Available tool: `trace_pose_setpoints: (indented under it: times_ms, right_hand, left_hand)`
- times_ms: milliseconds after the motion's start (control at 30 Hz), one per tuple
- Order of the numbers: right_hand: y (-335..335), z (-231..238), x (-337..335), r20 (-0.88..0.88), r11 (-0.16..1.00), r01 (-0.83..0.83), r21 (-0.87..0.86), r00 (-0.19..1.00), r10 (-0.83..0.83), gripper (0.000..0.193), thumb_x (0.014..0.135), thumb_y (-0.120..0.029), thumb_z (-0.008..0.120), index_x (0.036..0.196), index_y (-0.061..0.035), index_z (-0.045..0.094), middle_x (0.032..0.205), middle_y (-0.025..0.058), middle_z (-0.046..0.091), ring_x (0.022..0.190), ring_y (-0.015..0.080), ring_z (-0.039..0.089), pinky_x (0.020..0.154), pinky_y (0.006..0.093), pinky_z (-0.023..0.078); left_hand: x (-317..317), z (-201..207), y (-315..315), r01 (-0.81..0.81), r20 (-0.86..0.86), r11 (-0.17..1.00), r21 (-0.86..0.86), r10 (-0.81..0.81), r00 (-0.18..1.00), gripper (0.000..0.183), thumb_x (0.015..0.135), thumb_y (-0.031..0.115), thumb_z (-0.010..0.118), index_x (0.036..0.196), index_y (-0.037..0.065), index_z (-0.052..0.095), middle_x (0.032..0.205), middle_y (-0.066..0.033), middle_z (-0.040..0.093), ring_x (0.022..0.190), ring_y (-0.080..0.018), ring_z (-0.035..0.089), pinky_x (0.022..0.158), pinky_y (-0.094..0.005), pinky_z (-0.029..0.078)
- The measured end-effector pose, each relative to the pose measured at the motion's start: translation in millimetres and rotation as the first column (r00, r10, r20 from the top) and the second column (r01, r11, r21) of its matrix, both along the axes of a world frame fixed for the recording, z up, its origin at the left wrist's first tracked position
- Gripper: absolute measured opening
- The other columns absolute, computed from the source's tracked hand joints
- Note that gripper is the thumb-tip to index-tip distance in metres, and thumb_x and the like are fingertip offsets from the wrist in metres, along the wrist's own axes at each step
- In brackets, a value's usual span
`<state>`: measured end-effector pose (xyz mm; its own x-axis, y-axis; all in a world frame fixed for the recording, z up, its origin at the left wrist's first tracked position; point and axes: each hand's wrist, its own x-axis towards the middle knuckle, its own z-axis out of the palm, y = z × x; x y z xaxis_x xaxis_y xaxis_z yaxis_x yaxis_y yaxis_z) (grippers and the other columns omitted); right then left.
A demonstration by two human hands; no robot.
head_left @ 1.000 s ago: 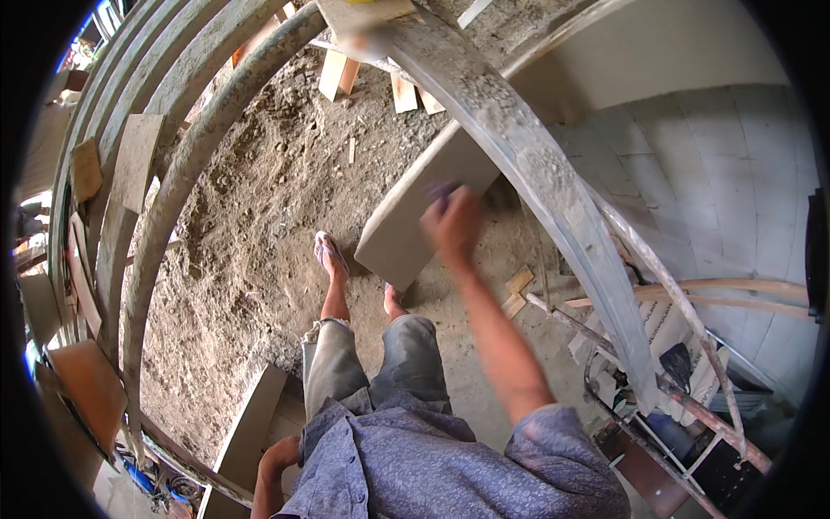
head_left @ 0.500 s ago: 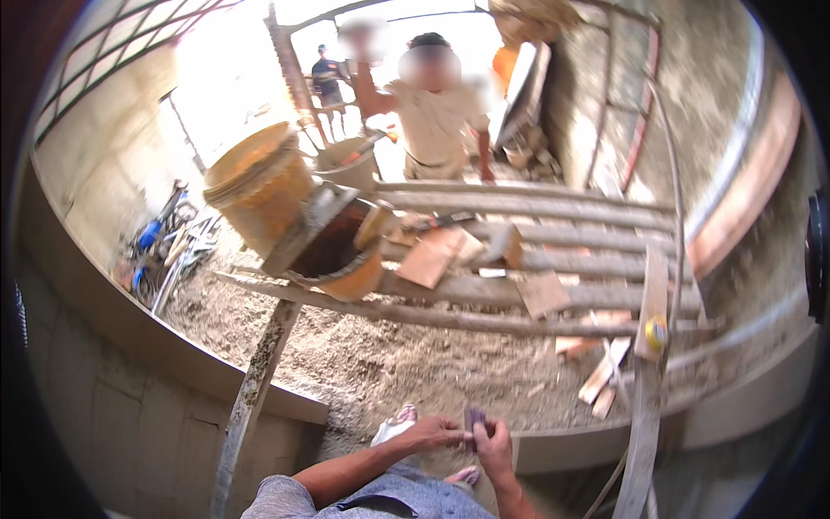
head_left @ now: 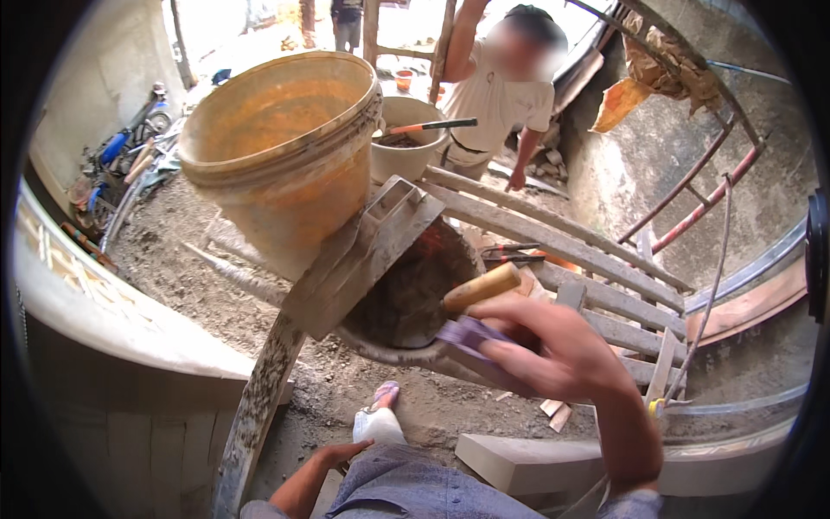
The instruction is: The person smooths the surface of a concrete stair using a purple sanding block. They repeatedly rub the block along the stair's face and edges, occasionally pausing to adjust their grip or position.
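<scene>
My right hand [head_left: 553,350] is raised over the near rim of a bucket of dark mortar [head_left: 406,298]. Pinched in its fingers is a small flat purple piece [head_left: 475,339], blurred, its kind unclear. Just beyond the fingers a wooden handle [head_left: 481,287] sticks out of the bucket; I cannot tell whether the hand touches it. A grey, mortar-caked metal tool [head_left: 367,259] lies across the bucket's left rim. Low in front of me, my left hand [head_left: 344,453] rests by my knee with fingers stretched out, holding nothing visible.
A large yellowish bucket [head_left: 277,173] and a grey bucket [head_left: 406,156] with an orange-and-black handle stand beyond the mortar. Wooden poles [head_left: 553,229] form a platform to the right. A person [head_left: 497,104] stands behind it. A spattered post [head_left: 264,406] rises at left.
My right hand has lifted the purple piece from my lap up to the mortar bucket. My left hand has parted from it and dropped to my knee. The view has moved closer to the buckets.
</scene>
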<state>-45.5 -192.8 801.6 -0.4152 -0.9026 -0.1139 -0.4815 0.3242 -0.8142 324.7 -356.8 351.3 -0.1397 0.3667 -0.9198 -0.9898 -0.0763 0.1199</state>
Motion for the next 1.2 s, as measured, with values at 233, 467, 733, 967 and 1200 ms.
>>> trace_pose_setpoints:
  times_ms: [233,467,733,967,1200]
  right_hand:
    - [-149,-64,-35,-0.128,0.701,-0.166,0.694,0.929,0.348,0.044,0.095,-0.037,0.061,0.099,0.0045,0.073,0.095,0.0280,0.072,0.095,0.0456,0.070,0.086,0.0509,0.055]
    - [-174,-112,-30,0.067,0.693,-0.242,0.679,0.960,0.271,0.048,0.097,-0.034,0.053,0.089,0.0098,0.072,0.089,0.0313,0.071,0.090,0.0474,0.070,0.084,0.0511,0.055]
    - [-162,-78,-35,0.366,0.713,-0.237,0.660,0.930,-0.028,0.051,0.103,-0.041,0.050,0.085,0.0021,0.070,0.069,0.0123,0.066,0.062,0.0247,0.066,0.058,0.0392,0.051]
    - [5,-18,-46,0.756,0.999,-0.021,0.047,0.655,-0.022,0.052,0.106,-0.040,0.057,0.136,0.0023,0.062,0.126,0.0082,0.068,0.117,0.0117,0.059,0.102,0.0297,0.046]
    - [347,-204,212,0.899,0.005,0.913,-0.407,0.401,-0.175,0.077,0.091,-0.058,0.065,0.133,0.0056,0.056,0.093,0.0085,0.063,0.080,0.0223,0.060,0.068,0.0372,0.051]
  left_hand:
    - [-20,-51,-23,0.038,-0.138,0.991,-0.125,-0.055,0.989,0.062,0.105,0.046,0.039,0.134,-0.003,0.061,0.124,-0.0204,0.069,0.103,-0.0350,0.072,0.090,-0.0463,0.057]
    - [-9,-90,-39,0.260,-0.305,0.881,-0.396,-0.393,0.867,0.062,0.106,0.045,0.041,0.127,-0.008,0.064,0.115,-0.0234,0.072,0.102,-0.0311,0.071,0.086,-0.0455,0.056]
    - [-25,-57,-64,0.256,-0.332,0.883,-0.392,-0.396,0.856,0.057,0.104,0.044,0.041,0.103,-0.006,0.068,0.094,-0.0244,0.070,0.086,-0.0307,0.068,0.073,-0.0482,0.051]
    - [-28,-117,-84,0.370,-0.542,0.751,-0.547,-0.654,0.527,0.048,0.100,0.036,0.043,0.103,-0.005,0.068,0.102,-0.0294,0.071,0.093,-0.0416,0.070,0.080,-0.0527,0.050]
    - [-92,-27,-46,0.513,-0.684,0.740,-0.435,-0.642,0.347,0.074,0.098,0.043,0.061,0.149,-0.005,0.038,0.153,-0.0282,0.040,0.145,-0.0384,0.037,0.115,-0.0414,0.034]
